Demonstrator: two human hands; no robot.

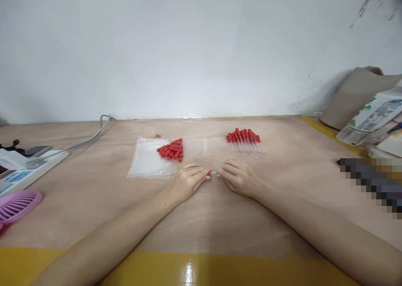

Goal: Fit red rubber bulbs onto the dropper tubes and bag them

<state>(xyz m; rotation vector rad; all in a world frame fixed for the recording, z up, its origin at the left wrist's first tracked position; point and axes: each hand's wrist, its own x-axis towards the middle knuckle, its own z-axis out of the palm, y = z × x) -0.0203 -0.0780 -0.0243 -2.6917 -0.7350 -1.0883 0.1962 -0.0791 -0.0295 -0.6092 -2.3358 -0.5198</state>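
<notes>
My left hand (190, 181) is closed around a red rubber dropper bulb (208, 175), of which only the end shows. Facing it, my right hand (238, 178) pinches a thin clear dropper tube (214, 173). The tube spans the small gap between my fingertips and meets the bulb; how deep it sits is hidden. Beyond my left hand lies a heap of loose red bulbs (171, 150), partly on clear plastic bags (146, 160). A row of bare clear tubes (201, 147) lies in the middle. Several droppers with red bulbs fitted (245, 141) lie side by side beyond my right hand.
At the left are a power strip (34, 173) with a grey cable (84, 143), a phone (37, 150) and a pink fan (20, 206). On the right stand a beige container (348, 97) and a white labelled package (377, 112). Yellow tape (157, 269) runs along the front edge.
</notes>
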